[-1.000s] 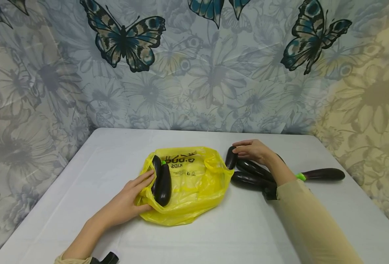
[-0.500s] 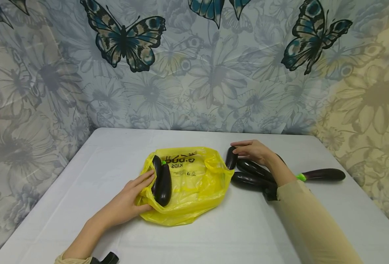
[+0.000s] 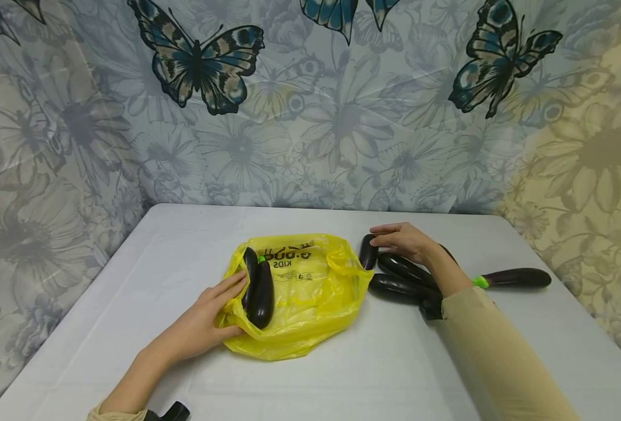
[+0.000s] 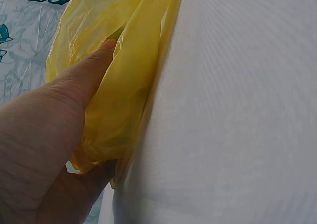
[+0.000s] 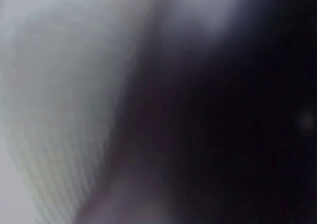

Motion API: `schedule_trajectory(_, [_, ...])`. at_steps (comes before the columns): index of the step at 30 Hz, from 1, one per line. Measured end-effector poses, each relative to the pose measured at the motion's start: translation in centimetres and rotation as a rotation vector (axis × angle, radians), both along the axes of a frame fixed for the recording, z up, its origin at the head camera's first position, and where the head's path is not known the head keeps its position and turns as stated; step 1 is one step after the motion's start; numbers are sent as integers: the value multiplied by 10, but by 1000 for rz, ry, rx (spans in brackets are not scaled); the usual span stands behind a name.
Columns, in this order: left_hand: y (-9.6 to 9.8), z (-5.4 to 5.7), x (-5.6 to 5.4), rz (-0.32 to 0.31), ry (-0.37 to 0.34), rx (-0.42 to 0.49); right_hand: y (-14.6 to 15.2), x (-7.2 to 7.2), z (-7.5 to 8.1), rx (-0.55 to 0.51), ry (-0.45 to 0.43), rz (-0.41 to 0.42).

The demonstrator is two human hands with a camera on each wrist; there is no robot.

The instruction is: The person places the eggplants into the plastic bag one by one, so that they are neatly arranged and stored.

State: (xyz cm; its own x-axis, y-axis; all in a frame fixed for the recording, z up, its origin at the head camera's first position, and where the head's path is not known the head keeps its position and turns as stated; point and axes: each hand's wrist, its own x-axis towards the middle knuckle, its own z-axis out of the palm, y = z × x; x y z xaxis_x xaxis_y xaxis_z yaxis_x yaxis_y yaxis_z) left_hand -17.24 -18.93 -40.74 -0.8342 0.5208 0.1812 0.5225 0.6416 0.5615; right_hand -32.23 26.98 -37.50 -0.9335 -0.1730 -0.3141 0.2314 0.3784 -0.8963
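Note:
A yellow plastic bag (image 3: 310, 304) lies on the table with its mouth toward my left hand (image 3: 200, 324). The left fingers reach along the upper side of the mouth and the thumb along the lower side, spread apart. In the left wrist view, a digit slips into a fold of the yellow film. Two dark eggplants sit in the mouth, the nearer eggplant (image 3: 261, 298) whole in view. My right hand (image 3: 407, 241) pinches the far end of another eggplant (image 3: 368, 254), beside the bag's right edge. The right wrist view is dark and blurred.
Under the right forearm lie more eggplants, one glossy eggplant (image 3: 394, 288) next to the bag. Farther right is an eggplant with a green stem end (image 3: 518, 278). A white cloth covers the table (image 3: 195, 234). Behind it hangs a butterfly-print curtain (image 3: 331, 140).

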Motion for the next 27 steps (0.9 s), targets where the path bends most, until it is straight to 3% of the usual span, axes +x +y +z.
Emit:
schedule_trajectory(16, [0,-1,0,2,3,-5,-2,1,1,-25,22,10])
schedule_trajectory(27, [1,2,1,2,-5,-1,-3,0,1,-70,41,62])
